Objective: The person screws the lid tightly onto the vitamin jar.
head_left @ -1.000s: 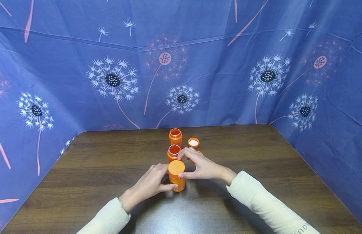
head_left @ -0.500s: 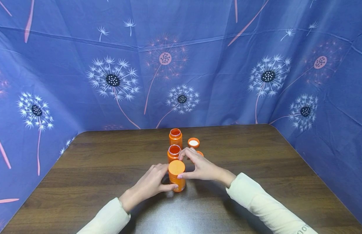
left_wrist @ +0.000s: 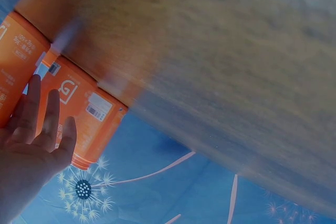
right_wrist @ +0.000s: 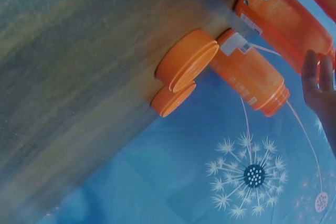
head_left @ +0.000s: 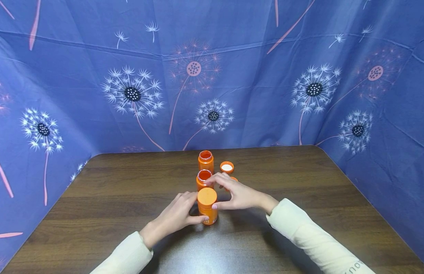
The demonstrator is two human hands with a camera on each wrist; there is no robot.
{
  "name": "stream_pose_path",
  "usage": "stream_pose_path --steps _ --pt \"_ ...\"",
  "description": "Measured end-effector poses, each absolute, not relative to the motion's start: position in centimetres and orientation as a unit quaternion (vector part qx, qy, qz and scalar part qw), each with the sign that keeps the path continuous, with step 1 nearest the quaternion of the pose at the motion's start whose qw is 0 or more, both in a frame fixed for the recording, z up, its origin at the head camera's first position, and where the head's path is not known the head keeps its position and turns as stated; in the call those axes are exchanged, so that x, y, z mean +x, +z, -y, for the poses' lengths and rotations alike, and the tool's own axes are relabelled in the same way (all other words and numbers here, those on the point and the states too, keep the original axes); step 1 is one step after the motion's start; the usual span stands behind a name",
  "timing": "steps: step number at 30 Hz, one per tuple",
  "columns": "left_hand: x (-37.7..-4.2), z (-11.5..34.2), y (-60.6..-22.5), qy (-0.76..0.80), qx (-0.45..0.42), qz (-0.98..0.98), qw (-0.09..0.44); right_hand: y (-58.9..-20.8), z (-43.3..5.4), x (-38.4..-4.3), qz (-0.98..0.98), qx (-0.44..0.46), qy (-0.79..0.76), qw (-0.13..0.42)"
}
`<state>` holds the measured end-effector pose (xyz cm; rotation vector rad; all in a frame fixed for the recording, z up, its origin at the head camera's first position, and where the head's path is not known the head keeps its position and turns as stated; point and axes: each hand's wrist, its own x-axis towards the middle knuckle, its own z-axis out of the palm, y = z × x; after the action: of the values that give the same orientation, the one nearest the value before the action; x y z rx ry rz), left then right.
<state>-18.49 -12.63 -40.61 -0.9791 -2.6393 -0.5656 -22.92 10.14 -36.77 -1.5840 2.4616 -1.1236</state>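
Head view: capped bottle [head_left: 207, 204] stands between left hand [head_left: 177, 212] and right hand [head_left: 240, 195].

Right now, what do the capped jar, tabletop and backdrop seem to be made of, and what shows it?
Capped jar: probably plastic, smooth and slightly shiny, with even orange colour. Tabletop: wood or wood-look laminate, with dark grain and a glossy glare. Backdrop: likely matte printed fabric, given its creases.

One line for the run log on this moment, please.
left hand: holds capped jar | right hand: at cap, grip unclear | open jars: two, upright, behind | loose lids: two, right of open jars
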Motion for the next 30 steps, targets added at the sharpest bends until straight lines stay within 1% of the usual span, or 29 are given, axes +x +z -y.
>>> stream_pose_path --steps 6,12,18,30 --pt "-18.47 12.65 -40.62 -0.2 -0.337 0.911 0.127 -36.1 -10.47 -23.16 -0.771 -0.534 -0.346 0.014" --pt "-18.44 12.64 -40.62 -0.198 -0.337 0.911 0.128 -35.72 -10.62 -23.27 -0.77 -0.535 -0.345 0.042" --pt "-18.46 12.6 -40.6 -0.198 -0.336 0.912 0.124 -35.69 -10.75 -23.24 -0.781 -0.529 -0.329 0.049" --pt "-18.33 12.66 -40.65 -0.2 -0.331 0.914 0.125 -36.09 -10.54 -23.17 -0.799 -0.499 -0.336 0.001"
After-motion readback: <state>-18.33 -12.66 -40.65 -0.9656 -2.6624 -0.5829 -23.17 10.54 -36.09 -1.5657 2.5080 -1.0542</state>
